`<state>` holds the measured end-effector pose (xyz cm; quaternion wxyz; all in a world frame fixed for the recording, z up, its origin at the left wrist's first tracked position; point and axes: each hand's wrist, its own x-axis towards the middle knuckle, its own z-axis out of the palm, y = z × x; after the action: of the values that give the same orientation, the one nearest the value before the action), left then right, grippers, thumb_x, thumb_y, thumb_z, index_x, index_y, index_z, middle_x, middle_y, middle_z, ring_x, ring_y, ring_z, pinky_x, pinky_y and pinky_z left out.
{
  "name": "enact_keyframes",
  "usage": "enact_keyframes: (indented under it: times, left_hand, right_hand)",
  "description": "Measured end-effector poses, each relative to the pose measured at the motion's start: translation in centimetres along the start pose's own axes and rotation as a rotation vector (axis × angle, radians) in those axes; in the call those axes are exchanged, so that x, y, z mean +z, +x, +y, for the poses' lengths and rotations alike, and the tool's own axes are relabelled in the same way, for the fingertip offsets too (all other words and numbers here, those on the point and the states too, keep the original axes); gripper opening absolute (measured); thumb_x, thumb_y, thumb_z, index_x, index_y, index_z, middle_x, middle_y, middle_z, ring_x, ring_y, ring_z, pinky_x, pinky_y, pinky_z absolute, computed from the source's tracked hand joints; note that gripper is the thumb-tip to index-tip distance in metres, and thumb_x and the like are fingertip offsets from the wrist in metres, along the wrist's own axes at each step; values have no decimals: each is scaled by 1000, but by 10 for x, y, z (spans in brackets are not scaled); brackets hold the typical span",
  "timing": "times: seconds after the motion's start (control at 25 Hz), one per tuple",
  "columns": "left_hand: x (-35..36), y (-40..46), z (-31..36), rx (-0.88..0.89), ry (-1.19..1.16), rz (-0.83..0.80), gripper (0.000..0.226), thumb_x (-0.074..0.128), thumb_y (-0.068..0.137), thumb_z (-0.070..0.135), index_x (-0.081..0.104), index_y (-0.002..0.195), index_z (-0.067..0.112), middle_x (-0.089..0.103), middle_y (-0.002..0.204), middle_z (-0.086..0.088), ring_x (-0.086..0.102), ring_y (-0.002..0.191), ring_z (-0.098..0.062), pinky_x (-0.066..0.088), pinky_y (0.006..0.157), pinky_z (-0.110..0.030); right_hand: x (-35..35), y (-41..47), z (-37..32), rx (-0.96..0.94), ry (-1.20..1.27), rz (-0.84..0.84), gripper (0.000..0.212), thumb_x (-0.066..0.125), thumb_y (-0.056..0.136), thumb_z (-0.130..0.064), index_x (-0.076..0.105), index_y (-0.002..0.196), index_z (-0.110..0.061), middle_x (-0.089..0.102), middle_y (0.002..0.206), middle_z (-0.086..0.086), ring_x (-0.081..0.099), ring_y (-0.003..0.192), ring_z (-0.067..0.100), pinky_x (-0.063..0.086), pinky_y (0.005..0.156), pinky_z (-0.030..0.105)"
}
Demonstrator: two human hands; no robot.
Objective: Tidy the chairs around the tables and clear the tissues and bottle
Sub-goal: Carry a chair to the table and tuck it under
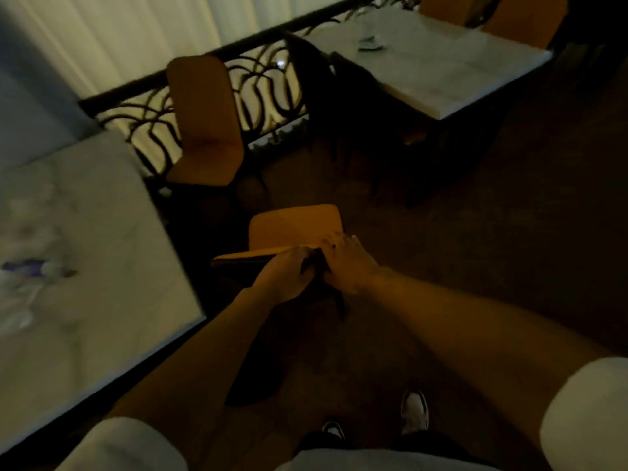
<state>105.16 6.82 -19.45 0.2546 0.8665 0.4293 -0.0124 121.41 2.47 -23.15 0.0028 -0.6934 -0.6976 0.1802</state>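
Observation:
An orange chair point(292, 226) stands in the dim aisle right of the near white table point(102, 300). My left hand point(289, 277) and my right hand point(346, 263) both grip the top edge of its backrest, side by side. On the near table lie crumpled white tissues point(20, 317) and a blurred clear bottle with a purple label point(37, 268). A second orange chair point(204, 120) stands against the railing, beyond the table's far corner. Another white table point(452, 76) at the back right carries a small dark item point(368, 44).
A black ornate railing point(265, 76) with pale curtains behind it runs across the back. Two more orange chairs point(516, 18) stand behind the far table, and a dark chair point(316, 79) sits at its left side. Dark floor lies between the tables. My shoes point(413, 409) show below.

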Motion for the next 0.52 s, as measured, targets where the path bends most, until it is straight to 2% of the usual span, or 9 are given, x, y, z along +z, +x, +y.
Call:
enact_keyframes:
  times: [0.2, 0.32, 0.52]
  left_hand:
    - [-8, 0, -17, -296, 29, 68, 42, 57, 97, 27, 51, 137, 17, 52, 136, -7, 54, 120, -27, 48, 97, -42]
    - [-7, 6, -29, -403, 29, 57, 49, 58, 97, 32, 44, 142, 18, 46, 142, -8, 51, 123, -29, 48, 98, -43]
    - [-6, 32, -49, -357, 135, 49, 70, 65, 91, 29, 31, 152, 19, 30, 154, -11, 32, 141, -36, 35, 111, -50]
  right_hand:
    - [-10, 36, 15, -234, -17, -109, 82, 62, 92, -36, 14, 155, -17, 7, 162, 17, 9, 147, 42, 13, 120, 55]
    - [-14, 49, 20, -291, -2, -139, 80, 63, 91, -33, 17, 154, -15, 12, 158, 19, 19, 142, 45, 18, 118, 56]
    - [-10, 76, 14, -344, -30, -127, 66, 60, 92, -41, 33, 146, -13, 28, 152, 15, 36, 133, 39, 29, 113, 53]
